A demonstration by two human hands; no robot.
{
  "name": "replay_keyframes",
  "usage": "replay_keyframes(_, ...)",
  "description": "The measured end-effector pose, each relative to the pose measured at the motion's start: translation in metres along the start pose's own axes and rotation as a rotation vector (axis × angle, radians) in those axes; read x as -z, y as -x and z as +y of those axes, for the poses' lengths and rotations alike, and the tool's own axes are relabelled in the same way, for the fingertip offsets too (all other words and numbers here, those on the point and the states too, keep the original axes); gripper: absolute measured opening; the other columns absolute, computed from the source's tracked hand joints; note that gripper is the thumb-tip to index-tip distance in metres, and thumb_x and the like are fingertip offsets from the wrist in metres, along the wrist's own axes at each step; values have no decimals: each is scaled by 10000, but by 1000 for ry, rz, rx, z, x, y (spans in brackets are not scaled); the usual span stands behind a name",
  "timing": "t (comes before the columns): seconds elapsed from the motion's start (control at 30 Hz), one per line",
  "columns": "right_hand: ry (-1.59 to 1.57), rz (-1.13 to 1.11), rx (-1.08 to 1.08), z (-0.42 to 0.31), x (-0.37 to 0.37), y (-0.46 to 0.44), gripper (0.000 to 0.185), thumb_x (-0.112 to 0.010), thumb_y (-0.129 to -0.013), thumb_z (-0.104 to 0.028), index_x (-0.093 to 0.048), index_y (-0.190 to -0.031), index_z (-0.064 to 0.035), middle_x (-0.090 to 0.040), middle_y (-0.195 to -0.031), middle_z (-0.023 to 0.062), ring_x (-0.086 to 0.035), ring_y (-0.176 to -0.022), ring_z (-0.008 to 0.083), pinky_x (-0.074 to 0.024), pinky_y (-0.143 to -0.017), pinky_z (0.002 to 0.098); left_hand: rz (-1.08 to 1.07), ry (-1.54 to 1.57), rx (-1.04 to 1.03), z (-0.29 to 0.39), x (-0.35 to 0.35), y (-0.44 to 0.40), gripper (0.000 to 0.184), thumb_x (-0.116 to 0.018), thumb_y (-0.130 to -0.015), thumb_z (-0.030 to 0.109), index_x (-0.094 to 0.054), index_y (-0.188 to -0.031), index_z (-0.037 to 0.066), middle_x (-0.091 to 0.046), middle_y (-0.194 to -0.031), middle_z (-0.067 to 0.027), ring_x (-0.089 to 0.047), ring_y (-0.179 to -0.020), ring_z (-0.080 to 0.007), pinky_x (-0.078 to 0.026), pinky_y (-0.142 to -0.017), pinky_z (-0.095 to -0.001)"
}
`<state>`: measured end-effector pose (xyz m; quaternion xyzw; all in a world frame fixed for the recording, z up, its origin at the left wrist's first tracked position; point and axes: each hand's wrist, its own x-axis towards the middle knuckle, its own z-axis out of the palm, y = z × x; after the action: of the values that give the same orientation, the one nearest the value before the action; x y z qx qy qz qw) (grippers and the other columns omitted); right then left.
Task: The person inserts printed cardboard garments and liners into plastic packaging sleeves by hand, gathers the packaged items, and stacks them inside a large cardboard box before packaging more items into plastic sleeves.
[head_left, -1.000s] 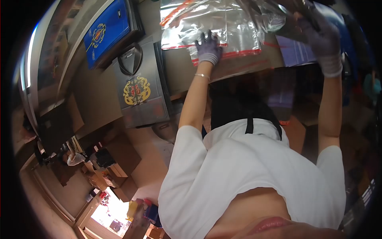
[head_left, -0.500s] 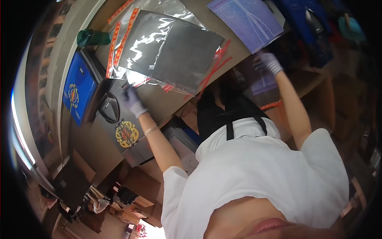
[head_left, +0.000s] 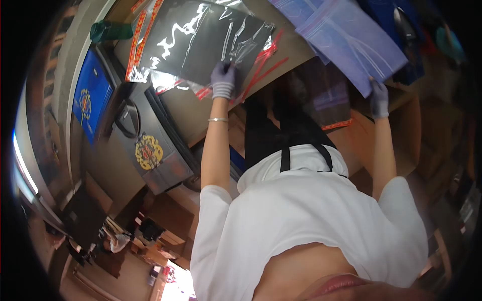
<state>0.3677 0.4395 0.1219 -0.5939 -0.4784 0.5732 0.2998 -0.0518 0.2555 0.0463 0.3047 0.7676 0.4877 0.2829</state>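
My left hand (head_left: 223,83), in a purple-grey glove with a striped cuff, has its fingers closed at the near edge of a clear plastic bag (head_left: 258,37) with red edging. The bag's film is creased above the hand. Under or inside the shiny film lies a dark grey flat sheet (head_left: 206,55); I cannot tell which. My right hand (head_left: 380,98), gloved alike, pinches the near corner of a light purple printed bag or sheet (head_left: 351,45). That piece is tilted and overlaps another purple one (head_left: 296,10) behind it.
At the left stand a grey bag with a gold emblem (head_left: 150,150), a stack of blue bags (head_left: 93,98) and a green bottle (head_left: 111,31). Blue bags (head_left: 376,15) are at the back right. A cardboard box (head_left: 401,135) sits below the table edge. Far left, another person (head_left: 118,242).
My left hand has moved right, from beside the grey bag onto the near edge of the plastic. My right hand has moved right and has taken hold of a purple piece, now shifted towards me.
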Motion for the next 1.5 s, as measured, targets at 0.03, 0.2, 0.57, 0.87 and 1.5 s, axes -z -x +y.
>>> replay_keyframes(0.03,-27,5,56,-7,-4,20,235,-541,-859,-158,-591,-961,48,-583,-871,28,-496,-787,72,-382,-733,218,12,261,169,8,3,-1,137,-637,-741,63,-598,-854,-6,-615,-815,-88,-579,-748,-167,-467,-688,-289)
replay_keyframes(0.2,428,-88,243,7,-93,105,353,-599,-828,-278,-574,-620,7,-483,-492,55,-411,-484,120,-355,-492,308,26,365,165,35,-2,-4,114,-625,-770,23,-606,-881,1,-599,-786,-24,-549,-734,-89,-442,-707,-209)
replay_keyframes(0.57,323,-587,-8,-12,-148,136,261,-522,-832,-196,-596,-948,26,-610,-815,74,-540,-791,100,-433,-726,276,31,294,12,55,13,27,134,-610,-755,-52,-583,-877,-6,-596,-798,-37,-561,-743,-107,-469,-712,-219)
replay_keyframes(0.87,512,-1362,45,52,-343,-16,365,-653,-714,-353,-629,-842,-12,-638,-766,144,-575,-649,225,-463,-623,335,-143,398,32,59,33,58,155,-595,-775,17,-584,-930,13,-562,-892,-25,-525,-801,-96,-443,-722,-218)
replay_keyframes(1.5,1219,-1217,1235,70,-319,123,165,-558,-724,-165,-557,-879,-109,-599,-834,78,-591,-790,256,-458,-714,366,268,889,901,-50,12,186,363,-458,-869,300,-524,-1038,-15,-575,-1017,-160,-574,-941,-306,-461,-808,-428)
